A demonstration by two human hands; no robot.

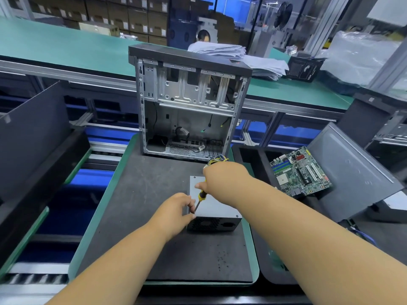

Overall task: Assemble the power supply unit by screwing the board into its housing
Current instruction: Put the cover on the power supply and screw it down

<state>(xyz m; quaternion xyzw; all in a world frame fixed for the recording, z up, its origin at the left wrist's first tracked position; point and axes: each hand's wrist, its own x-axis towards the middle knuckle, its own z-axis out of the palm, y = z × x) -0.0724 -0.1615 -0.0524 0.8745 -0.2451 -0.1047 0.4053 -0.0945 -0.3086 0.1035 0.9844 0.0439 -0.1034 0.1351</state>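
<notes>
Over the power supply unit (217, 208), right hand (222, 179) grips screwdriver (199, 200).

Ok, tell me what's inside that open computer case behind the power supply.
Inside the computer case: a metal drive cage up top, loose cables lower down. Its far-right interior is hidden.

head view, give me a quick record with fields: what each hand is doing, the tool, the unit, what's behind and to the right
left hand: pinches the screwdriver shaft near its tip
right hand: grips the handle
tool: screwdriver, yellow and black, tilted, tip at the unit's near left edge
unit: grey power supply unit on the dark mat, wire bundle at its far end
behind: open computer case, upright
right: green motherboard, lying apart from the unit
</notes>
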